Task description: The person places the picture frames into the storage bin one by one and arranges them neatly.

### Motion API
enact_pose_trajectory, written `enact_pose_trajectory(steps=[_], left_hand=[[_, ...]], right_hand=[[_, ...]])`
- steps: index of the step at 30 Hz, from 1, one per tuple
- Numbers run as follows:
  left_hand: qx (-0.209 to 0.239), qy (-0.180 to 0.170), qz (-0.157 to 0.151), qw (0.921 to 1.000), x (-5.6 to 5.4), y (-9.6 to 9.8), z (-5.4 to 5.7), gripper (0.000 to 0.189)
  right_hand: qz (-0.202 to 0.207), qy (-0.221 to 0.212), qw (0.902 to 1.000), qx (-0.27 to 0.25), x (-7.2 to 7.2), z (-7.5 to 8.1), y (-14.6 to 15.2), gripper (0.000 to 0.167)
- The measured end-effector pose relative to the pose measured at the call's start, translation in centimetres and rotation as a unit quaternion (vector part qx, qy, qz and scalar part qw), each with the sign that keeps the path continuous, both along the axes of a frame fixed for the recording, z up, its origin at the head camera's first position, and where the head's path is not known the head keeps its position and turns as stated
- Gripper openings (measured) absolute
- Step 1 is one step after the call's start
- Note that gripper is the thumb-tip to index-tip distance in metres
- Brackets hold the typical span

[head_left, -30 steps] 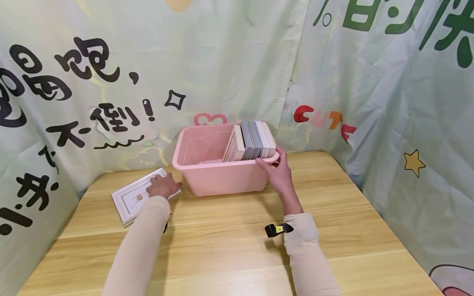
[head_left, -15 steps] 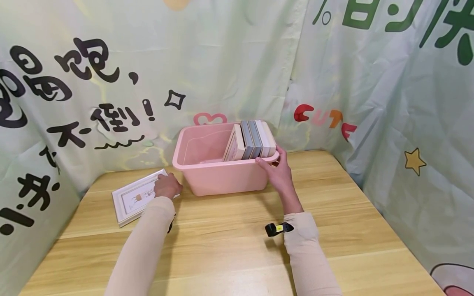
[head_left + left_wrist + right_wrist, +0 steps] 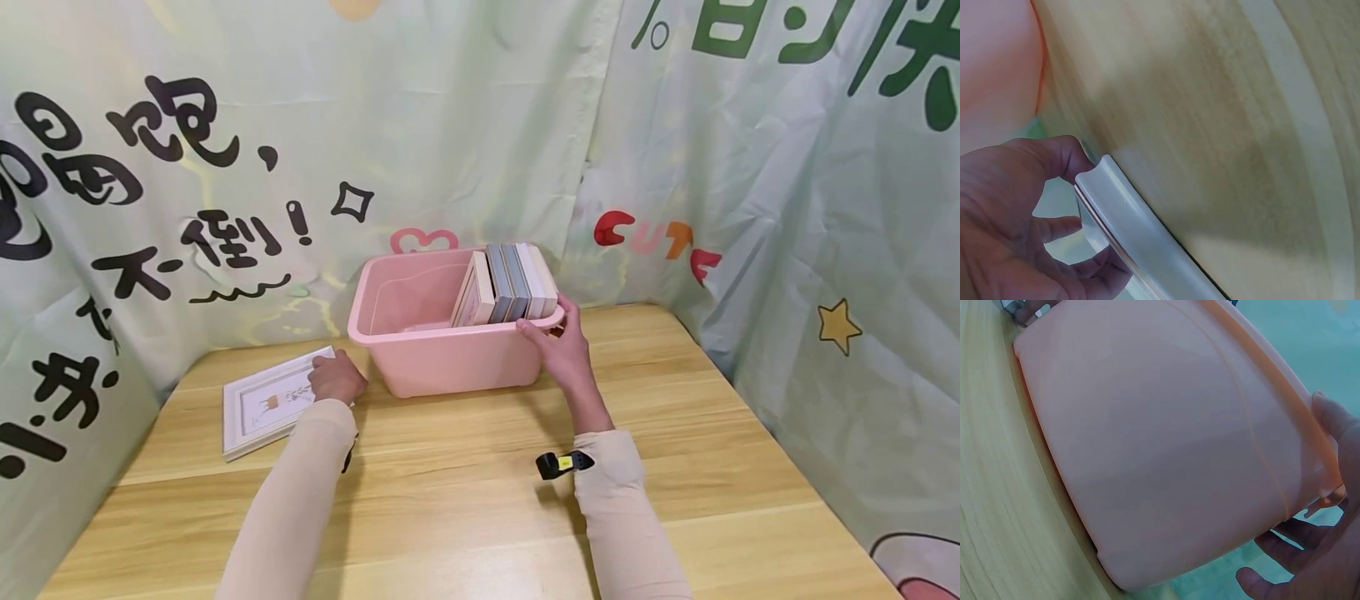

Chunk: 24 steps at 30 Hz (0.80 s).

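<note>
A white picture frame (image 3: 258, 408) with a drawing of a small animal and sprigs lies face up on the table, left of a pink plastic bin (image 3: 450, 367). My left hand (image 3: 337, 379) holds the frame's right end; in the left wrist view the thumb is at its near corner and the fingers are bent against its edge. The bin's right end has several framed pieces (image 3: 510, 283) standing upright side by side, in pink, grey-blue and white. My right hand (image 3: 562, 346) grips the bin's right front corner, thumb on the rim and fingers beneath, as the right wrist view shows.
The wooden table (image 3: 480, 500) runs back to a printed cloth backdrop (image 3: 480, 125) right behind the bin. Another cloth stretch hangs along the right side. The bin's left part (image 3: 408, 304) shows its bare inside. Black wrist straps (image 3: 562, 465) sit on the sleeves.
My left hand has slid from the frame's face to its right end, and the frame has turned slightly on the table. The right hand and the bin stay in place.
</note>
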<state>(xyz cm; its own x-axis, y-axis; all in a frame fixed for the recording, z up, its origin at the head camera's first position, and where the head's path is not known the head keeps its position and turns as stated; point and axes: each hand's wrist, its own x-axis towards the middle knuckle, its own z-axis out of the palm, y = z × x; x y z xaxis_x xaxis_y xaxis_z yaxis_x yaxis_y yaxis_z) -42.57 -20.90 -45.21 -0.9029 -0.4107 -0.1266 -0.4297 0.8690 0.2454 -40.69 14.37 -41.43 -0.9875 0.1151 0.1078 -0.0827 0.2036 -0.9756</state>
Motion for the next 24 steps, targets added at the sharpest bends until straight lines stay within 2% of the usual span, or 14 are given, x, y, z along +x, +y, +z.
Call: enact_pose_trajectory(steps=[5,13,20,24], left_hand=[[-0.005,0.006,0.010,0.9999,0.17,-0.07,-0.13,0.071],[0.005,0.017,0.006,0.9998,0.52,-0.34,-0.08,0.067],[-0.048,0.030,-0.008,0.9983,0.66,-0.24,0.27,0.068],[-0.074,0.030,-0.022,0.9966,0.59,-0.29,0.47,0.062]], right_hand=[[0.002,0.007,1.0000,0.001,0.05,0.07,-0.01,0.089],[0.004,0.004,1.0000,-0.003,0.17,-0.03,0.01,0.089],[0.006,0.006,0.9999,-0.011,0.29,0.20,0.02,0.088],[0.006,0.011,0.9999,-0.010,0.14,0.09,0.05,0.089]])
